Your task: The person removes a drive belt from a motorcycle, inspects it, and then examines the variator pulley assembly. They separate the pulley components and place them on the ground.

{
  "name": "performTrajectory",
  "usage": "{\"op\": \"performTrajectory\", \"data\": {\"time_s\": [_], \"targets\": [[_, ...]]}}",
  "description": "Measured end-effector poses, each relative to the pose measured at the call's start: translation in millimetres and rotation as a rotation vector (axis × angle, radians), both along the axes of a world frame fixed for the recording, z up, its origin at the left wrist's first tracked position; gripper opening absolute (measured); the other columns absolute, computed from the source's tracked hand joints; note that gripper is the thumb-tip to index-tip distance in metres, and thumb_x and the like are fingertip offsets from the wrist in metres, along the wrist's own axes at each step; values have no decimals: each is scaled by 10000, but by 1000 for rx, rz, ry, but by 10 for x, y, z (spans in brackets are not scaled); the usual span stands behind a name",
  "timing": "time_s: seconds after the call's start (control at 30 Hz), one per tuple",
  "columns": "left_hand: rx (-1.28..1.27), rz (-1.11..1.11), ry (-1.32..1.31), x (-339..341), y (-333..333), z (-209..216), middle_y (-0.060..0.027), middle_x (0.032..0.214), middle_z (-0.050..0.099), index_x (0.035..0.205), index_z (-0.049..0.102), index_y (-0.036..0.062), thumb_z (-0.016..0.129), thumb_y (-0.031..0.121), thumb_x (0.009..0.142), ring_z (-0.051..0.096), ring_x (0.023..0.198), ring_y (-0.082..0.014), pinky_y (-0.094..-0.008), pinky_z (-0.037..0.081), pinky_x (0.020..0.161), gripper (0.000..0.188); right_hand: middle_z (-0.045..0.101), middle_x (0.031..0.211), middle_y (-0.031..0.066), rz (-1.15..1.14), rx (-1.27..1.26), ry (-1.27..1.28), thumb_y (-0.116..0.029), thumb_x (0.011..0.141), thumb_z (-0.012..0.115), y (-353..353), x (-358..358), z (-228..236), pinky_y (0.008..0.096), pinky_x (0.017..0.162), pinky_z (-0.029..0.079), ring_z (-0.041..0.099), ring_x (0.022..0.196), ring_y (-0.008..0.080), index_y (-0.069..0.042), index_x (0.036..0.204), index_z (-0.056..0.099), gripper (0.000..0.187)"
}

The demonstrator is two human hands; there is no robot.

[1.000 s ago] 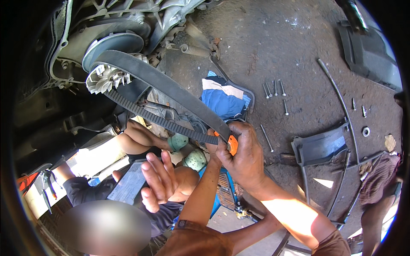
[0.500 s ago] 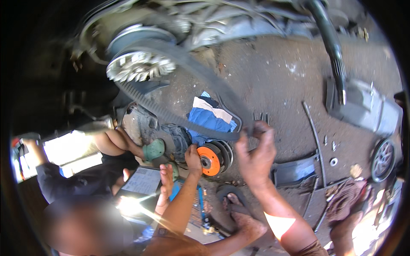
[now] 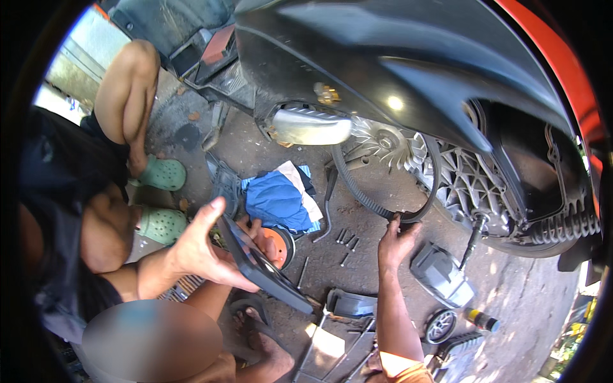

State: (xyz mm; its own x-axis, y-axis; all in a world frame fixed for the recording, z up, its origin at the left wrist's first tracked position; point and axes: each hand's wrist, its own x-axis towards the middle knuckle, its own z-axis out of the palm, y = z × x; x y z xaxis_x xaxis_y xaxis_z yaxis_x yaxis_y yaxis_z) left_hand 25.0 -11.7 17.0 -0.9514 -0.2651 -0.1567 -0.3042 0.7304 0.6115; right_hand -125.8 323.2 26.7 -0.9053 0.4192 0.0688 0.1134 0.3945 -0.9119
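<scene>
Belt (image 3: pixel 359 195) loops down beside the finned pulley (image 3: pixel 389 139), its low end pinched in the right hand (image 3: pixel 397 246); below-left of the pulley, the left hand (image 3: pixel 260 236) is at an orange disc (image 3: pixel 274 247), grip I can't make out. Bolts (image 3: pixel 354 243) lie between pulley and a dark cover's edge (image 3: pixel 351 306).

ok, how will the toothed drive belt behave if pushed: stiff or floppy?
Probably flexible but springy: the toothed drive belt bows into a rounded loop rather than hanging limp. Likely light enough to handle one-handed: only the right hand grips it.

One black belt (image 3: pixel 353 189), one orange disc (image 3: pixel 277 246), one finned pulley (image 3: pixel 387 139) — plus two green clogs (image 3: pixel 163 173), one tablet (image 3: pixel 271 281).
</scene>
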Motion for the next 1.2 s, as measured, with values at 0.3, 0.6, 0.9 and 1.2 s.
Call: {"op": "performTrajectory", "data": {"time_s": [0.3,0.6,0.9,1.2], "targets": [[-85,511,-199,-223,238,-162,-304,989,684,1110,690,1,569,345,922,647,991,-475,-531,476,906,411,622,1133,141,-4,-143,4,-47,995,579,245,-35,-42,350,742,625,683,935,218,1,1204,453,249],[111,446,-107,-175,188,-108,-261,920,702,1081,683,5,580,308,966,668,905,-460,-491,498,789,340,637,1099,171,0,115,91,-135,1033,526,761,12,-80,342,681,620,691,912,225,2,1242,422,271],[357,409,-132,-177,145,2,-226,930,712,1183,638,0,529,430,1025,689,877,-390,-445,502,795,471,581,1309,252,-66,432,23,-258,1059,511,1020,102,165,405,785,604,693,1007,291,31,1500,254,586],[442,362,23,-175,92,-16,-256,862,695,1073,653,-43,594,334,1004,683,814,-428,-481,510,743,388,654,1165,206,49,517,103,-270,1079,459,1247,34,321,380,696,611,708,851,234,-55,1498,278,505]]}}
